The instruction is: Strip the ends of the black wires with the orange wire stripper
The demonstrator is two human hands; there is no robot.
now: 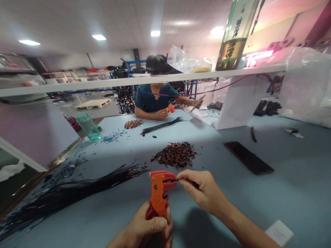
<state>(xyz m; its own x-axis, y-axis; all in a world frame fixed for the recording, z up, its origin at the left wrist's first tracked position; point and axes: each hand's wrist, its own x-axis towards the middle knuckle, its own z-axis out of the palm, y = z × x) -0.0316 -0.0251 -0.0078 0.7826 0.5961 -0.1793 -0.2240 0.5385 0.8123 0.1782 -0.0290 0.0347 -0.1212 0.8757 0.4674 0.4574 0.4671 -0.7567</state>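
My left hand [152,224] is wrapped round the handles of an orange and red wire stripper [158,193], held upright with its jaws facing right. Between thumb and fingers, my right hand [204,189] pinches a thin black wire [178,179], its end at the stripper's jaws. How far the wire reaches into the jaws is hidden. Just beyond the tool lies a heap of short black and copper-coloured wire scraps [177,154]. A long bundle of black wires [85,189] stretches across the table to the left, some ends showing copper.
Across the table [214,151] a co-worker [155,98] holds another orange tool [170,109] and a flat piece. A phone [248,157] lies right. A green bottle [88,127] stands left, and a tall bottle [232,48] is on the white shelf [124,81] overhead.
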